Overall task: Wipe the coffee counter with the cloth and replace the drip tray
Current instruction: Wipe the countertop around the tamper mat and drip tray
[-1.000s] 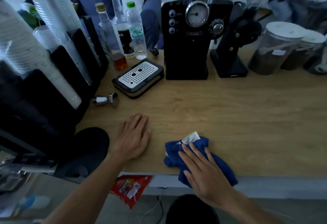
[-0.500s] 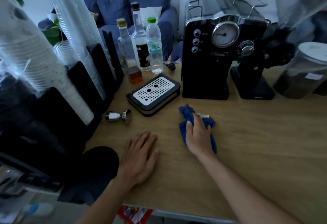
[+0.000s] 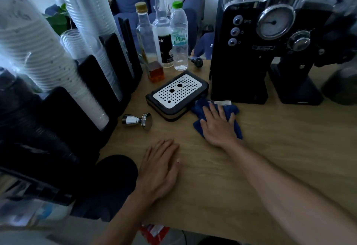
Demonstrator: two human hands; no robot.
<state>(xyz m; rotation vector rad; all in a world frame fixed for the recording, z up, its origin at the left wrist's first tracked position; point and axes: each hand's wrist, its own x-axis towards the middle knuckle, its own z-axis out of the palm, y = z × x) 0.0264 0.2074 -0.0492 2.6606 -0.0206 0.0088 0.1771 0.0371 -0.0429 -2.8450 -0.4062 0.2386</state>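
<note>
My right hand (image 3: 218, 126) lies flat on the blue cloth (image 3: 200, 107), pressing it onto the wooden counter (image 3: 280, 148) just in front of the black coffee machine (image 3: 249, 51). The cloth's far corner touches the drip tray (image 3: 176, 94), a black tray with a white perforated top that sits on the counter left of the machine, turned at an angle. My left hand (image 3: 159, 169) rests palm down on the counter nearer to me, fingers spread, holding nothing.
A metal tamper (image 3: 138, 121) lies on its side left of the tray. Three bottles (image 3: 164, 38) stand behind the tray. Stacked plastic cups in black holders (image 3: 58, 61) fill the left side. A black grinder (image 3: 301, 82) stands right of the machine.
My right hand has pushed the cloth away from the counter's near edge, up to the machine's base beside the drip tray. My left hand has stayed flat on the counter.
</note>
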